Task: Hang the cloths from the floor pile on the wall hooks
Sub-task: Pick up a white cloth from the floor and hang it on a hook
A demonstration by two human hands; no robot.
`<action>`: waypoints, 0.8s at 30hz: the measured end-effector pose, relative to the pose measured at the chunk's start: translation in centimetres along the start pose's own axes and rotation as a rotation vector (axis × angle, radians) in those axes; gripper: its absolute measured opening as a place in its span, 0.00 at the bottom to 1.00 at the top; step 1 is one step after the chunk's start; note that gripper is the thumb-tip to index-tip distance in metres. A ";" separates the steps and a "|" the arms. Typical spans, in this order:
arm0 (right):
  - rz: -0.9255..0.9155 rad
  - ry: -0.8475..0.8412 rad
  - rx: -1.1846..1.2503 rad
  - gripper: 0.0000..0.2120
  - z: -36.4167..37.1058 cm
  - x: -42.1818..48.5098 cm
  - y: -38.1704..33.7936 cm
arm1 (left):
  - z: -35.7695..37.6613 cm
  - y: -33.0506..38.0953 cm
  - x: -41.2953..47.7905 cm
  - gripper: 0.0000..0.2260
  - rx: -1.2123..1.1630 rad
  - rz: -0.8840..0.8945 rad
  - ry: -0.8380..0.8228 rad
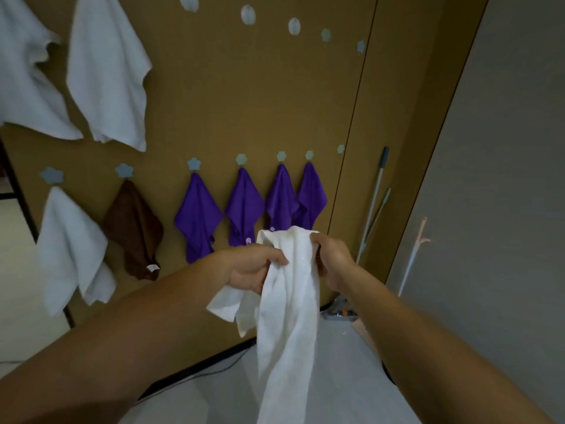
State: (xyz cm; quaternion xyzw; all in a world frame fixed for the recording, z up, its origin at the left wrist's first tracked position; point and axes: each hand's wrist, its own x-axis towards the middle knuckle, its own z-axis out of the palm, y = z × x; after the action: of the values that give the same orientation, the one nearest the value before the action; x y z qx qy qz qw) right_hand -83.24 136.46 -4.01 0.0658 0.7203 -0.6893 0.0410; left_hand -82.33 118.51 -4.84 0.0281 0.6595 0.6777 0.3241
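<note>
Before the brown wall (244, 102), the left hand (253, 267) and right hand (331, 258) both hold a white cloth (287, 316) by its upper edge, fingers curled round the fabric, the rest hanging down between the forearms. Behind it on the lower row of hooks hang a white towel (67, 249), a brown cloth (134, 228) and four purple cloths (244, 206), while bare hooks (247, 14) sit higher up.
</note>
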 end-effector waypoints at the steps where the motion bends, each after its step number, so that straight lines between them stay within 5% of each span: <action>1: 0.003 0.016 -0.031 0.12 0.0 0.1 -0.1 | 0.0 0.1 -0.2 0.12 -0.016 0.010 0.055; 4: 0.019 0.030 -0.128 0.13 -0.6 0.7 0.0 | -0.3 1.0 -0.8 0.06 -0.043 0.071 0.296; 10: 0.018 0.113 -0.272 0.16 -4.9 2.0 -0.8 | -2.3 2.0 -2.3 0.10 -0.022 0.155 0.695; 16: 0.013 0.192 0.300 0.16 -8.7 2.5 -2.9 | -4.3 3.2 -3.6 0.11 0.497 0.055 1.019; 20: 0.118 -0.221 0.309 0.12 -9.3 0.5 -1.5 | -4.7 4.0 -4.7 0.16 0.178 -0.016 0.869; 24: 0.080 -0.084 0.320 0.06 -9.5 1.1 -1.9 | -5.3 3.8 -6.4 0.10 -0.029 -0.004 0.525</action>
State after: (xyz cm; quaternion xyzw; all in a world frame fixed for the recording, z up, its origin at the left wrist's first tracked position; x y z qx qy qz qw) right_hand -84.31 145.95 -1.84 0.0710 0.5957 -0.7953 0.0874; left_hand -81.25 111.12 0.48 -0.1546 0.7111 0.6707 0.1435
